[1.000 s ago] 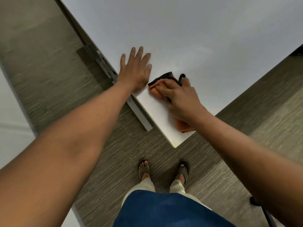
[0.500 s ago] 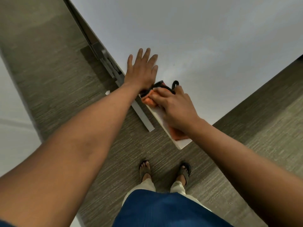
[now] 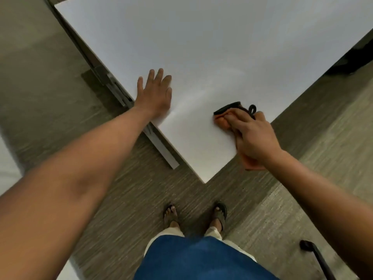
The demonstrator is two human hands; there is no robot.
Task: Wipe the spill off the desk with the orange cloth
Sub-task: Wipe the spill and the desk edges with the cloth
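Observation:
The white desk (image 3: 212, 47) fills the upper middle, its near corner pointing at my feet. My right hand (image 3: 252, 136) presses the orange cloth (image 3: 221, 121) flat on the desktop close to the right edge; the cloth has a black trim and loop, and a bit of it hangs past the edge under my wrist. My left hand (image 3: 155, 93) lies flat with fingers spread on the desk by its left edge. A faint streak (image 3: 193, 102) runs across the surface between the two hands.
A grey metal rail (image 3: 161, 147) runs under the desk's left edge. Grey carpet (image 3: 121, 199) surrounds the desk, with my sandalled feet (image 3: 193, 217) just below the corner. A black chair leg (image 3: 316, 257) sits at the lower right.
My right hand slid the cloth from beside my left hand toward the desk's right edge. The left hand stayed flat near the left edge. The camera view shifted.

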